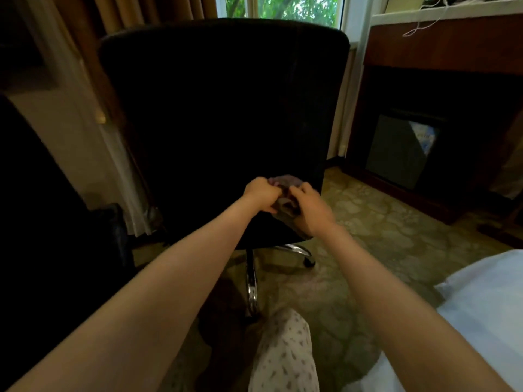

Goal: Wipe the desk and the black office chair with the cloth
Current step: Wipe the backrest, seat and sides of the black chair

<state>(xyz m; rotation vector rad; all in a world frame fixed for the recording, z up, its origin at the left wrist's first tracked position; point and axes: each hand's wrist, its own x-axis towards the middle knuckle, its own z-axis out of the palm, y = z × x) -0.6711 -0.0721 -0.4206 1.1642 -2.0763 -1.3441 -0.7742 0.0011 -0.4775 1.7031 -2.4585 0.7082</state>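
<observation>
The black office chair [223,108] stands in front of me with its backrest facing me, its chrome base [251,284] below. A small greyish cloth [285,182] is bunched against the lower right of the backrest. My left hand [261,192] grips the cloth's left side with curled fingers. My right hand [310,209] grips its right side, and part of the cloth hangs under that palm. The desk [441,46] of dark wood stands at the far right with a pale top.
Brown curtains [113,12] and a window [288,7] lie behind the chair. A dark cabinet front [402,151] sits under the desk. White bedding [486,312] is at the lower right, my patterned trouser knee [285,352] below. Patterned carpet [368,227] covers the floor.
</observation>
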